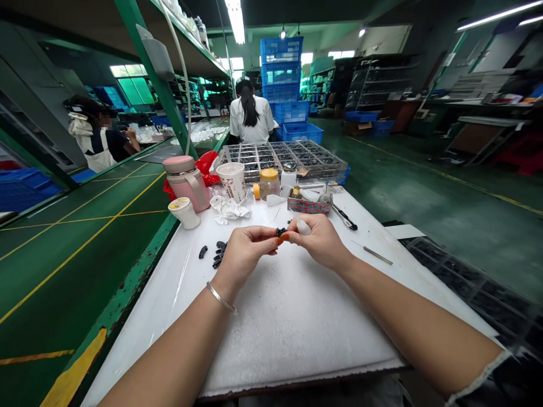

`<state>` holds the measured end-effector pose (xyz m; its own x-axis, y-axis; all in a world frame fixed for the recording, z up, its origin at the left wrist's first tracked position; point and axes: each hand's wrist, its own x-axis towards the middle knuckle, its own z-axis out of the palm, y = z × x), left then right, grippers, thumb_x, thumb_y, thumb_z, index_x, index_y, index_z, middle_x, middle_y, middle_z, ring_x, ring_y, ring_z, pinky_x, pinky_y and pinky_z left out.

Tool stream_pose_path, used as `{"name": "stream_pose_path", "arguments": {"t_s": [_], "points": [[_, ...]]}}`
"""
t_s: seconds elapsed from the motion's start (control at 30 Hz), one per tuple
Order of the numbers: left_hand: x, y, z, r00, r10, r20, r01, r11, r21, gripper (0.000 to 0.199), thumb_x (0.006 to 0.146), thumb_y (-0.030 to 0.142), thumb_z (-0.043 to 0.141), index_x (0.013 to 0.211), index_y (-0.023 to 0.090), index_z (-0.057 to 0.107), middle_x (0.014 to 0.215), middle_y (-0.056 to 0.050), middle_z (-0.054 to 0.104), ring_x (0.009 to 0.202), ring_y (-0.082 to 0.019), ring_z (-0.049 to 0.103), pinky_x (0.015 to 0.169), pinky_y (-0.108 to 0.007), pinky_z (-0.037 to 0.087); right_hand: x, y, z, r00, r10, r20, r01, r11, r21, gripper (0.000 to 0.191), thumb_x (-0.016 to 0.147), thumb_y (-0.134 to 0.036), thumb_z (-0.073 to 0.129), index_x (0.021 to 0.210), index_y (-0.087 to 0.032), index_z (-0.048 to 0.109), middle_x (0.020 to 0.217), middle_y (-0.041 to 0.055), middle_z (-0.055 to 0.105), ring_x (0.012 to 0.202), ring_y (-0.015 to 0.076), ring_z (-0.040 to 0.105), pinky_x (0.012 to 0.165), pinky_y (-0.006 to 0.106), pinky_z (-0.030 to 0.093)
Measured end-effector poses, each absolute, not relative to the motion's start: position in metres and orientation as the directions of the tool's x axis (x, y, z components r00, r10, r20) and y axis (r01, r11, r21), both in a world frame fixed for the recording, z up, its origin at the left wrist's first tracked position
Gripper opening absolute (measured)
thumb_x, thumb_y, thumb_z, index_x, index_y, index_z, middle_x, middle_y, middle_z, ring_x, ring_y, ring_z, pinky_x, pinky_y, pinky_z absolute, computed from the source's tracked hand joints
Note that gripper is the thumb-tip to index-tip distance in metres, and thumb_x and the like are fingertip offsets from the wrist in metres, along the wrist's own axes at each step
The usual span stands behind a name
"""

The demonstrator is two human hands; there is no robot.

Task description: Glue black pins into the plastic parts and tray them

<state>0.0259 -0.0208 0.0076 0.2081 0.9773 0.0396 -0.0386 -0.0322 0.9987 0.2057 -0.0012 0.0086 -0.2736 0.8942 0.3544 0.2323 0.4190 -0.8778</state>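
My left hand [244,251] and my right hand [320,240] meet over the white table, fingertips closed on a small black part [280,232]. My fingers cover most of it. Tucked in my right hand is also a white rounded object [304,227], perhaps a tool handle; the rest of it is hidden. Several black curved pieces [219,254] lie partly behind my left hand, and a single black curved piece [203,252] rests apart to their left. To the right of my right hand lies a thin metal tool with a needle-like tip [377,255].
Along the back stand a pink flask [186,183], a white tub [184,213], a paper cup [233,182], a yellow-lidded jar [270,183], and a small box [309,202] beside a black cutter [345,217]. Behind them sits a compartment tray [288,158]. A green conveyor [85,226] runs left; two people sit beyond.
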Motion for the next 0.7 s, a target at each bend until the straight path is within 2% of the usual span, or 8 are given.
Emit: {"name": "stream_pose_path", "arguments": {"t_s": [0.07,0.2,0.37,0.53,0.7], "points": [[0.028,-0.022,0.009,0.19,0.98,0.062,-0.038,-0.056,0.998,0.03,0.067,0.033,0.079,0.089,0.013,0.074,0.08,-0.007,0.069,0.067,-0.014,0.059,0.062,-0.023,0.049,0.204,0.0,0.007,-0.274,0.905,0.326,0.165,0.378,-0.911,0.041,0.068,-0.051,0.075,0.064,-0.013,0.06,0.057,-0.0011,0.054,0.054,0.0099,0.044,0.051,0.023,0.032],[0.03,-0.027,0.008,0.102,0.968,0.228,0.063,-0.235,0.97,0.043,0.073,0.031,0.075,0.113,0.018,0.067,0.075,-0.004,0.068,0.066,-0.015,0.061,0.064,-0.026,0.05,0.2,0.003,0.002,-0.246,0.925,0.291,0.064,0.315,-0.947,0.045,0.067,-0.055,0.075,0.064,-0.014,0.058,0.056,-0.0008,0.055,0.05,0.0098,0.045,0.049,0.023,0.033],[0.03,-0.029,0.002,0.057,0.915,0.4,0.289,-0.399,0.87,0.031,0.079,0.035,0.071,0.108,0.025,0.072,0.083,-0.003,0.07,0.072,-0.015,0.063,0.071,-0.026,0.05,0.196,0.004,-0.004,-0.219,0.931,0.292,0.026,0.305,-0.952,0.047,0.068,-0.059,0.072,0.065,-0.015,0.054,0.054,-0.0015,0.053,0.049,0.0096,0.044,0.047,0.024,0.033],[0.032,-0.026,0.0,0.052,0.897,0.438,0.256,-0.436,0.863,0.029,0.08,0.037,0.07,0.105,0.024,0.073,0.086,-0.004,0.069,0.072,-0.015,0.062,0.07,-0.025,0.05,0.193,0.005,-0.006,-0.211,0.931,0.297,-0.003,0.304,-0.953,0.048,0.066,-0.059,0.072,0.065,-0.016,0.054,0.055,-0.002,0.053,0.049,0.0094,0.044,0.048,0.024,0.034],[0.029,-0.024,0.0,0.047,0.919,0.392,0.224,-0.392,0.892,0.035,0.078,0.035,0.071,0.11,0.021,0.071,0.087,-0.005,0.071,0.071,-0.015,0.064,0.071,-0.026,0.052,0.193,0.007,-0.001,-0.206,0.937,0.283,0.01,0.291,-0.957,0.046,0.063,-0.057,0.075,0.065,-0.015,0.056,0.053,-0.003,0.052,0.048,0.0084,0.043,0.046,0.023,0.032]]}}
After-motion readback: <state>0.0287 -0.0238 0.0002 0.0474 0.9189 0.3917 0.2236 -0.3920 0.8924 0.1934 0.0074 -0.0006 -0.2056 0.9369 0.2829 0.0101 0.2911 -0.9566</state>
